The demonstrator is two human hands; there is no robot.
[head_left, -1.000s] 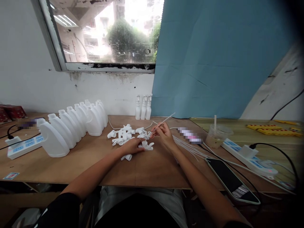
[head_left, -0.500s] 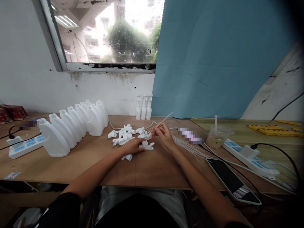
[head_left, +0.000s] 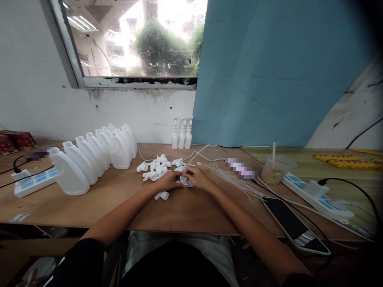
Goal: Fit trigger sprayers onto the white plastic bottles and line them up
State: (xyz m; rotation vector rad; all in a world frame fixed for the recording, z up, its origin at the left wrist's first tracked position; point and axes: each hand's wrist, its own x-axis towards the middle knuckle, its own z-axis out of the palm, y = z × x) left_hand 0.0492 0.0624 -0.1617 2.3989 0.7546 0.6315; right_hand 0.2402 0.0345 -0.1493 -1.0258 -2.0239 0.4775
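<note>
My left hand [head_left: 169, 180] is closed on a white spray trigger head [head_left: 186, 182], which lies low over the table with its round collar turned towards me. Against that collar my right hand [head_left: 196, 177] pinches a thin white tube [head_left: 197, 154]; its free length slants up and away to the right. Fingers hide where the tube and the spray head meet. Just beyond my left hand is a loose pile of white spray trigger heads [head_left: 157, 166]. One more spray head [head_left: 162, 195] lies nearer to me, by my left wrist.
White bottles [head_left: 73, 171] stand in rows at left. Three spray bottles [head_left: 181, 133] stand by the wall. Thin tubes [head_left: 236, 181] lie fanned out at right, near a phone [head_left: 295, 225], a drink cup [head_left: 273, 171] and a power strip [head_left: 317, 199]. Another power strip [head_left: 34, 182] sits far left.
My right hand has moved down and left with the tube, bringing it to the spray head's collar. My left hand keeps its hold on the spray head.
</note>
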